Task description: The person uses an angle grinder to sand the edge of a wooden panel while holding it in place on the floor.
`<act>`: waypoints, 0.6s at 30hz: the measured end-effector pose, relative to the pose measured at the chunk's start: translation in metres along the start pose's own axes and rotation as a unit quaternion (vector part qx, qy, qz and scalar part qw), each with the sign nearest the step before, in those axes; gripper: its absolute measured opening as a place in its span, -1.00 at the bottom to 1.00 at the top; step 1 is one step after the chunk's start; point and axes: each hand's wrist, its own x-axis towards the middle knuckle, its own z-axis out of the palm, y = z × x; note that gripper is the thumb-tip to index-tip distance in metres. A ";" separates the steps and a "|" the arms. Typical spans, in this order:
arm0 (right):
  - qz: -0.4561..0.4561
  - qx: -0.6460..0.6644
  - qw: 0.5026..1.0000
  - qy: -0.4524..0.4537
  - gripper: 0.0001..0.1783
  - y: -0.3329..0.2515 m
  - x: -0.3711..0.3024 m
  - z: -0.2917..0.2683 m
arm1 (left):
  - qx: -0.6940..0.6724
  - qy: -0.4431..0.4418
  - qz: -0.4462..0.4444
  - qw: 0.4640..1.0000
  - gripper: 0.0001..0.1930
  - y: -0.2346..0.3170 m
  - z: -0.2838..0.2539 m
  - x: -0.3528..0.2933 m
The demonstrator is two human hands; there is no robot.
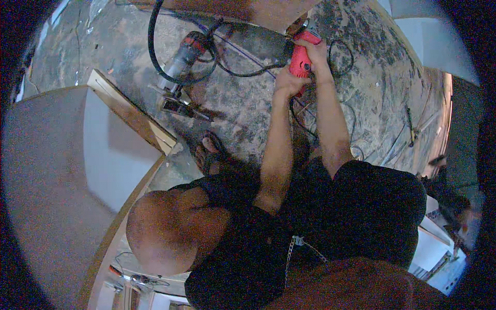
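Both my hands hold a red corded power tool (299, 62) by the lower edge of a brown board (258, 11). My left hand (291, 82) is wrapped round the tool's lower end. Higher up, my right hand (316, 51) grips it near its head. A metal part at the head meets or nearly meets the board's edge; contact cannot be made out, nor the tool's exact kind. To the left, a grey trim-router-like tool (178, 64) with a black and red end lies on the dusty floor, its metal base toward me.
Black cable (151, 36) loops over the grey tool and runs toward the red one. At left stands a large pale panel (57, 150) with a wooden strip (129, 111) by its corner. A thin dark tool (411, 126) lies on the floor at right. White panels (439, 46) stand far right.
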 end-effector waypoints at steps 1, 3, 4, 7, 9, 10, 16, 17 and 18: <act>-0.013 0.007 1.000 -0.003 -0.28 -0.002 -0.001 0.000 | 0.000 -0.002 -0.001 1.000 -0.26 0.001 0.001 -0.001; 0.059 -0.015 0.997 -0.041 -0.26 -0.036 -0.022 0.010 | -0.007 0.013 -0.009 1.000 -0.26 -0.006 -0.008 0.001; 0.092 -0.029 0.994 -0.051 -0.25 -0.058 -0.032 0.007 | -0.010 0.014 -0.010 1.000 -0.26 -0.005 -0.007 0.000; 0.040 -0.041 0.998 0.007 -0.24 -0.014 -0.005 -0.008 | -0.022 0.006 0.003 1.000 -0.27 0.006 0.003 -0.003; 0.043 -0.020 0.999 -0.013 -0.25 -0.011 -0.006 0.001 | -0.027 0.019 0.001 0.999 -0.27 0.002 -0.004 -0.002; 0.043 -0.012 0.999 -0.016 -0.26 -0.007 -0.004 -0.001 | -0.031 0.019 0.002 0.999 -0.27 0.004 -0.003 -0.004; 0.054 -0.012 0.998 -0.010 -0.28 0.003 -0.001 -0.002 | -0.059 0.017 0.013 0.998 -0.30 0.005 -0.005 -0.009; 0.047 -0.016 0.999 -0.011 -0.29 0.000 -0.001 -0.001 | -0.063 0.016 0.011 0.998 -0.30 0.003 -0.005 -0.008; 0.040 -0.020 0.999 -0.012 -0.29 -0.002 -0.002 -0.001 | -0.067 0.016 0.008 0.998 -0.31 0.002 -0.004 -0.007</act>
